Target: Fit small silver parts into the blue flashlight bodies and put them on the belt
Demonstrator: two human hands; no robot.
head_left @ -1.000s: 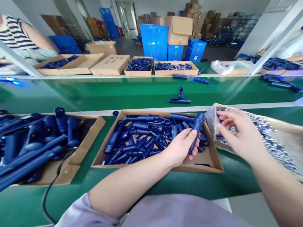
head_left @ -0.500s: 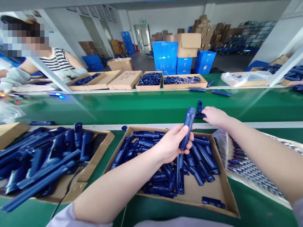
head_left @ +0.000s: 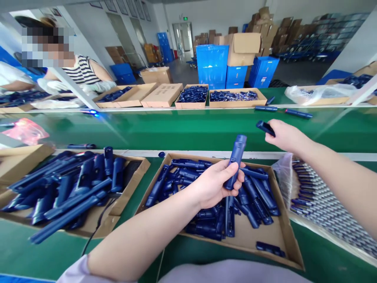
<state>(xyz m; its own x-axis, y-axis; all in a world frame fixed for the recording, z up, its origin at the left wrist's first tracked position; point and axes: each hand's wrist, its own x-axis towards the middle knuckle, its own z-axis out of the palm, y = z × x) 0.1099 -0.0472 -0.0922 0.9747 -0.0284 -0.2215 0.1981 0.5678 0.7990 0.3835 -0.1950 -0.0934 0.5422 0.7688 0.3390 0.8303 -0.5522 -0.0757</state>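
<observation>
My left hand [head_left: 225, 179] is wrapped round a dark blue plastic tube-shaped housing [head_left: 236, 159], which stands tilted upright above a cardboard tray [head_left: 290, 236]. Many similar blue housings [head_left: 203, 226] lie heaped in that tray. Over the green belt, my right hand [head_left: 284, 133] grips a shorter dark blue plastic piece [head_left: 264, 127] by one end; the fingers are partly hidden behind the hand. Right of the tray, a plastic-lined box holds rows of small purple-tipped metallic parts [head_left: 330, 204].
Another tray [head_left: 118, 216] heaped with blue housings stands at left, a black cable beside it. Across the green belt [head_left: 165, 129] are cardboard boxes [head_left: 191, 103] of blue parts and several loose housings [head_left: 298, 113]. A co-worker in a striped top [head_left: 85, 70] is at far left.
My right hand has picked up a blue piece from the belt and moved slightly right and up with it. My left hand keeps hold of its housing. The view has shifted a little.
</observation>
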